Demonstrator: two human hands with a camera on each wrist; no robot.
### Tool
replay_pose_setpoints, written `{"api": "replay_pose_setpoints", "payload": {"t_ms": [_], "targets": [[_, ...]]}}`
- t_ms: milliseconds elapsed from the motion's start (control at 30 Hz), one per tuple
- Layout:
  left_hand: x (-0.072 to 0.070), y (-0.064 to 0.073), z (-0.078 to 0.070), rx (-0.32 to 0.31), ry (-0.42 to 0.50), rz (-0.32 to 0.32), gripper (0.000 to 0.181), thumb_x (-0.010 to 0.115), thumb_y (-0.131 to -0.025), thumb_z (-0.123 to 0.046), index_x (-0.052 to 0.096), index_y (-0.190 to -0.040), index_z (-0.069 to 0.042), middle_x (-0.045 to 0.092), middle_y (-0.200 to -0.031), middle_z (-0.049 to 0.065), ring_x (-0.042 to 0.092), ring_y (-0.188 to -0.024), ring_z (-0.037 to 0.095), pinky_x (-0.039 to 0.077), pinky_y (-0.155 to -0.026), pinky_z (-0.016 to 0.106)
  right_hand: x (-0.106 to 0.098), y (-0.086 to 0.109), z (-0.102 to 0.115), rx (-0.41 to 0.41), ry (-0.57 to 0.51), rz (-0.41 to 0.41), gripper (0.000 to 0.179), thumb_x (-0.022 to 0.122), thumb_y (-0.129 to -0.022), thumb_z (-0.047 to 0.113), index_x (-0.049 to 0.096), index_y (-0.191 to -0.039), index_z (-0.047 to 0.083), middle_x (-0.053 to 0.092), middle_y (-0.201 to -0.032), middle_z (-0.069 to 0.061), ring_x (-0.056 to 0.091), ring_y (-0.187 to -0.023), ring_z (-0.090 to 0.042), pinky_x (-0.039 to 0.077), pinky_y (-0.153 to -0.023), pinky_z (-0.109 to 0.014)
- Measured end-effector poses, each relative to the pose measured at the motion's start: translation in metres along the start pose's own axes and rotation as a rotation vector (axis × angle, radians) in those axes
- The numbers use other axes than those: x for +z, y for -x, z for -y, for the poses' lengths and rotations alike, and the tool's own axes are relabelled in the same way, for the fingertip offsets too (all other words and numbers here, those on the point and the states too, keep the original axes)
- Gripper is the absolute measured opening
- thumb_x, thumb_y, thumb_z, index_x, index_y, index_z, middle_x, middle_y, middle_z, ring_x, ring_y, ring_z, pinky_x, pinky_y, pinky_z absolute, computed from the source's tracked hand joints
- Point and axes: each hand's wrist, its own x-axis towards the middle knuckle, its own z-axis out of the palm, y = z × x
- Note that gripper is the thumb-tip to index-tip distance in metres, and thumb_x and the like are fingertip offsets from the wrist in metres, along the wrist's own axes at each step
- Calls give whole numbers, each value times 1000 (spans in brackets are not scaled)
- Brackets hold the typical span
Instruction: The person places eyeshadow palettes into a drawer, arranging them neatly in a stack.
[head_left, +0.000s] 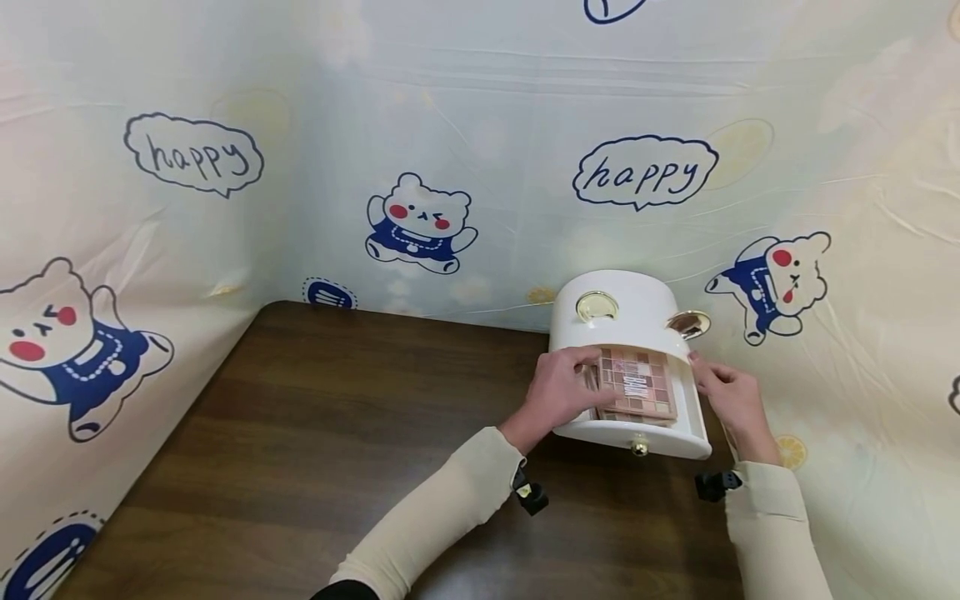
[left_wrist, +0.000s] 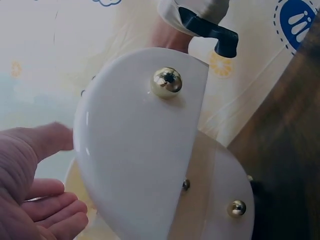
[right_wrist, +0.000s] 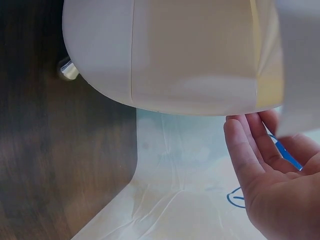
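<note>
A white rounded cabinet (head_left: 615, 300) stands at the table's back right, its lower drawer (head_left: 692, 417) pulled out. Inside the drawer lies a makeup palette (head_left: 637, 383) with a grid of pinkish squares, over another flat piece at its front edge. My left hand (head_left: 561, 387) reaches over the drawer's left side, thumb and fingers spread apart at the palette's left edge. In the left wrist view the drawer front (left_wrist: 135, 140) hides part of that hand. My right hand (right_wrist: 280, 180) has its extended fingertips against the cabinet's right side, beside the drawer opening.
A gold knob (head_left: 639, 448) sticks out of the drawer front. Above, a gold oval piece (head_left: 688, 323) juts to the right and a round gold one (head_left: 597, 306) sits at the left. The brown table (head_left: 360, 400) meets printed cloth (head_left: 480, 108) behind and at both sides.
</note>
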Motion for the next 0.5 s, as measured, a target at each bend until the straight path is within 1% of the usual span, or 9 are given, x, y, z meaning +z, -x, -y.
{"api": "replay_pose_setpoints", "payload": {"t_ms": [100, 133, 233, 333, 433, 500], "targets": [[-3, 3, -2, -8, 141, -41, 39, 85, -82, -21, 74, -114, 0, 73, -108, 10, 68, -96, 22, 56, -83, 27, 0, 0, 0, 3, -8, 2, 88, 52, -94, 66, 49, -144, -7, 48, -144, -30, 56, -123, -44, 42, -104, -55], [-4, 4, -3, -13, 189, -50, 35, 84, -84, -18, 74, -111, 1, 73, -105, 10, 69, -95, 22, 56, -84, 29, 0, 0, 0, 2, -8, 3, 88, 52, -94, 66, 49, -143, -7, 48, -144, -30, 56, -123, -44, 42, -104, -55], [-7, 8, -8, -37, 303, -44, 25, 80, -87, -15, 75, -105, 1, 74, -94, 2, 69, -87, 14, 57, -79, 27, 1, 0, 0, 1, -14, 3, 87, 53, -94, 65, 49, -143, -7, 48, -144, -30, 55, -123, -44, 42, -104, -55], [-10, 15, -16, -76, 371, -18, 21, 79, -89, -17, 76, -103, -1, 72, -89, -7, 67, -82, 7, 55, -74, 23, 1, -1, -1, 4, -14, -1, 87, 53, -95, 65, 49, -144, -7, 48, -145, -30, 55, -123, -43, 42, -104, -55], [-11, 22, -24, -94, 431, 11, 18, 78, -90, -16, 78, -102, -2, 73, -90, -7, 65, -81, 6, 53, -67, 22, 0, -1, -2, 9, -16, 1, 87, 52, -95, 65, 48, -145, -7, 47, -146, -29, 55, -124, -43, 42, -104, -55], [-10, 27, -28, -107, 491, 37, 17, 77, -90, -13, 78, -102, -1, 74, -92, -3, 64, -79, 7, 50, -63, 22, 0, -2, -2, 12, -11, 0, 88, 52, -95, 66, 47, -145, -6, 47, -146, -29, 55, -124, -43, 42, -104, -55]]}}
